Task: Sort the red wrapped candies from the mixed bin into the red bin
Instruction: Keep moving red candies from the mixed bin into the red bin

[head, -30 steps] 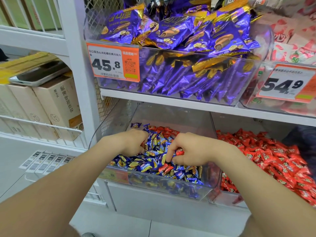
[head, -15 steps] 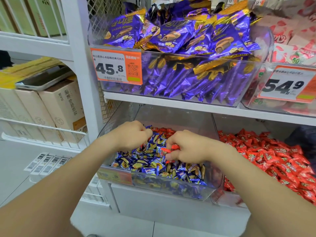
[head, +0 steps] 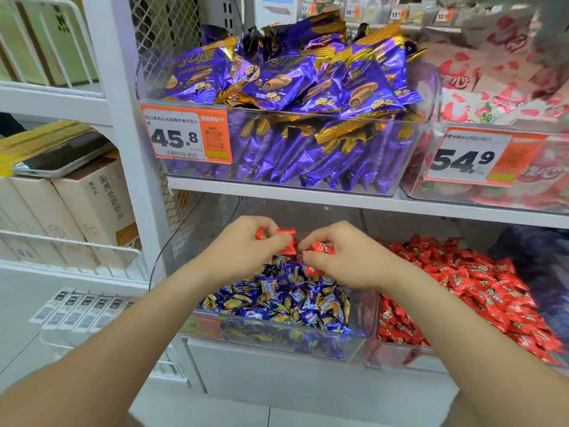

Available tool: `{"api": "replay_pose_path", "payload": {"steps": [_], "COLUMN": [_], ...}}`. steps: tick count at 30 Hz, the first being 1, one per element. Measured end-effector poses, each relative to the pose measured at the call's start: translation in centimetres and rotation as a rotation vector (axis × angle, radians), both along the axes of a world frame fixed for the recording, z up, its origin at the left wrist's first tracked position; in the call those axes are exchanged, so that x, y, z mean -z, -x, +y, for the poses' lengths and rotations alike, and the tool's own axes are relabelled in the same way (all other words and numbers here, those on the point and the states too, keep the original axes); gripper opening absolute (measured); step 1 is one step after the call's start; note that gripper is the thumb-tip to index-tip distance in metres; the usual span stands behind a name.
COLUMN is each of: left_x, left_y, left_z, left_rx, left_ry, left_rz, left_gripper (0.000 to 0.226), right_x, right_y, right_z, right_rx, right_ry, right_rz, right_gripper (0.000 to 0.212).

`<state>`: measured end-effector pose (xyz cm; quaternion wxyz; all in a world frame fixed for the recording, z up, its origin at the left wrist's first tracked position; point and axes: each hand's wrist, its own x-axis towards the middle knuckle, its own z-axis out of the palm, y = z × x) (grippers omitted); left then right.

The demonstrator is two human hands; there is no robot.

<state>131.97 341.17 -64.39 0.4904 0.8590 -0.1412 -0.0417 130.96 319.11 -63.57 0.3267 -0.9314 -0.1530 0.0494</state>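
The clear mixed bin [head: 289,342] on the lower shelf holds mostly blue wrapped candies [head: 286,298]. Both hands hover above its back part, raised off the pile. My left hand [head: 243,251] grips red wrapped candies [head: 285,238] in curled fingers. My right hand [head: 345,257] pinches another red candy [head: 321,248] and holds more red ones underneath. To the right stands the red bin [head: 397,355], heaped with red wrapped candies [head: 480,285].
The shelf above carries a bin of purple snack packs [head: 289,118] with an orange 45.8 price tag [head: 186,135], and a bin of pink packs [head: 498,97] tagged 54.9. At left, cardboard boxes [head: 92,208] stand behind a white wire rail.
Both hands have lifted out of the blue candy pile and drawn together, and each now shows red candies in its fingers.
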Motion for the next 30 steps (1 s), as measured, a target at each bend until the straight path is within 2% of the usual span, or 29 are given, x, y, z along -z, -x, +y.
{"api": "replay_pose_path", "payload": {"steps": [2,4,7,9,12,14,16,17,21,24,25,27,30], "left_x": [0.0,0.0,-0.6,-1.3,-2.6,-3.5,-4.0,-4.0,-2.3,-1.1,-0.9,-1.1,-1.9], "left_y": [0.1,0.3,1.4,2.6,4.3,5.1,5.5,5.4,3.4,1.7,1.3,1.2,1.8], "left_z": [-0.9,-2.1,-4.0,-5.5,-8.1,-10.5,-13.2,-14.7,-20.7,-22.6,-22.6,-21.7,-18.4], "left_rx": [-0.077,-0.089,0.0,0.117,0.275,0.311,0.341,0.352,0.357,0.453,0.478,0.476,0.34], "left_ry": [-0.02,-0.03,-0.022,0.008,-0.027,-0.11,-0.156,-0.175,-0.235,-0.302,-0.302,-0.249,-0.162], "left_rz": [0.021,0.064,0.128,0.133,0.03,-0.133,-0.267,-0.308,-0.321,-0.213,-0.213,-0.277,-0.377], "left_gripper": [0.031,0.03,0.027,0.024,0.018,0.015,0.014,0.014,0.023,0.061,0.065,0.052,0.031], "right_x": [-0.6,-1.4,-2.4,-2.1,-1.0,-0.1,0.7,0.9,0.8,0.3,0.2,-0.3,-1.2], "right_y": [0.6,1.5,3.0,3.5,3.8,4.3,4.9,5.1,6.4,7.1,7.1,7.2,7.2], "right_z": [-0.7,-1.9,-4.3,-6.9,-11.8,-14.4,-16.3,-17.2,-19.5,-18.9,-18.3,-16.8,-13.6], "right_rx": [0.049,0.093,0.207,0.339,0.43,0.406,0.439,0.477,0.561,0.629,0.633,0.617,0.534], "right_ry": [-0.045,-0.185,-0.364,-0.371,-0.164,0.021,0.293,0.348,0.129,-0.004,-0.039,-0.065,-0.057], "right_rz": [-0.017,0.022,0.157,0.153,-0.057,-0.099,-0.119,-0.15,-0.217,-0.261,-0.273,-0.265,-0.234], "right_gripper": [0.021,0.025,0.041,0.043,0.034,0.029,0.031,0.032,0.031,0.028,0.027,0.024,0.02]}}
